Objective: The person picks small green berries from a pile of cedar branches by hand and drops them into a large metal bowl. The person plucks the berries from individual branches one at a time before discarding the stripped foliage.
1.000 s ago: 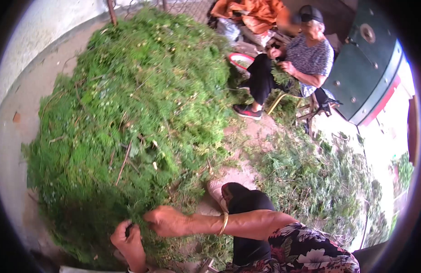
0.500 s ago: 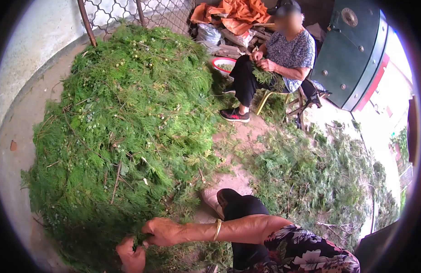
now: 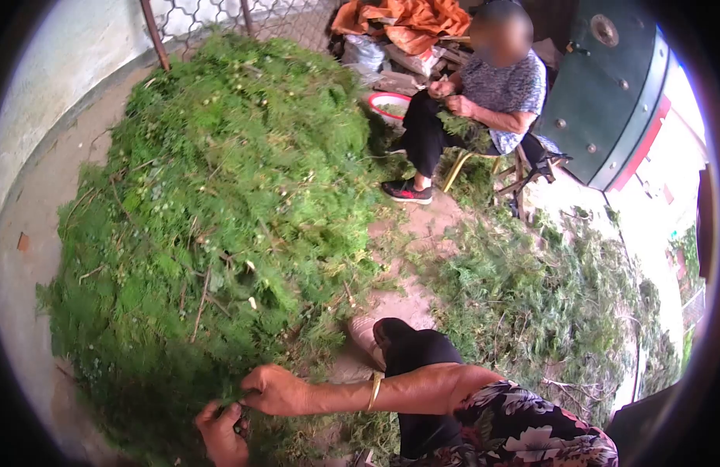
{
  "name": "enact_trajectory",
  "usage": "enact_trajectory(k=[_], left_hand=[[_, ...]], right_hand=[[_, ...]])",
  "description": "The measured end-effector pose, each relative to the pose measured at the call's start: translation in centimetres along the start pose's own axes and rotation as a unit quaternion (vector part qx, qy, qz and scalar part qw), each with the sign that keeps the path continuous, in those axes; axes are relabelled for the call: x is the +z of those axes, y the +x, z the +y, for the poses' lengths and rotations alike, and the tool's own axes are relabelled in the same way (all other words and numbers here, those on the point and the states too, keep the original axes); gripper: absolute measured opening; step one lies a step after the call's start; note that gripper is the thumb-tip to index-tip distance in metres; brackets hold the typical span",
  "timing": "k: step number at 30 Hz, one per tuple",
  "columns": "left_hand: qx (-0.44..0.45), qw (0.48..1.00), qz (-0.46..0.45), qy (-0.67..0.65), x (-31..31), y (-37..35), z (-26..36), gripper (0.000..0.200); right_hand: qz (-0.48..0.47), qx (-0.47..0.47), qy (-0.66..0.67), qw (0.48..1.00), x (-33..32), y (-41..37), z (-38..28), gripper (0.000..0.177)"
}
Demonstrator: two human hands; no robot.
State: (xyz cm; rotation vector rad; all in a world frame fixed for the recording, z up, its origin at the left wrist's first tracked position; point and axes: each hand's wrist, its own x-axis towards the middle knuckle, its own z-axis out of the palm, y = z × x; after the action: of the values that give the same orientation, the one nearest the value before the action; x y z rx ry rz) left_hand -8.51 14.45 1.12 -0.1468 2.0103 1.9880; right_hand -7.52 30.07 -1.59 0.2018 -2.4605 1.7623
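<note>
At the bottom left, over the dark near edge of a large heap of green conifer branches (image 3: 243,202), my two hands work close together. My left hand (image 3: 222,437) is closed, its thumb and fingers around a dark green conifer sprig (image 3: 234,402) that blends into the heap. Just to its right, my right hand (image 3: 276,391) is bent inward with fingertips pinched beside the left thumb. What those fingertips hold is too small to make out. A gold bracelet (image 3: 375,391) circles my right wrist.
Another person (image 3: 496,93) sits on a chair behind the heap, handling a sprig. Beside them stands a red-rimmed basin (image 3: 389,104) with small green pieces in it. More cut branches (image 3: 531,296) cover the floor at right. A green metal door (image 3: 601,86) stands at the back.
My right hand has shifted slightly up and left, with its fingertips against the left hand. My left hand has turned a little. The view has moved slightly.
</note>
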Motion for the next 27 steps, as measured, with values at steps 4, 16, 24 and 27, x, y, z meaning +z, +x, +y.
enact_trajectory(k=[4,16,24,27], left_hand=[[0.259,0.885,-0.040,0.386,-1.7,0.2,-0.9,0.017],[0.118,0.989,-0.057,0.073,-2.1,0.2,0.6,0.009],[-0.070,0.971,-0.106,-0.204,-3.1,-0.2,1.0,0.011],[-0.050,0.954,-0.095,-0.279,-3.1,-0.1,0.1,0.021]], right_hand=[[-0.020,0.059,-0.010,0.998,-1.1,0.2,-1.2,0.017],[-0.052,0.167,0.148,0.973,-0.8,0.8,-2.2,0.008],[-0.130,0.235,0.234,0.934,-1.2,1.4,-3.4,0.016],[-0.135,0.256,0.293,0.911,-1.5,1.6,-3.6,0.019]])
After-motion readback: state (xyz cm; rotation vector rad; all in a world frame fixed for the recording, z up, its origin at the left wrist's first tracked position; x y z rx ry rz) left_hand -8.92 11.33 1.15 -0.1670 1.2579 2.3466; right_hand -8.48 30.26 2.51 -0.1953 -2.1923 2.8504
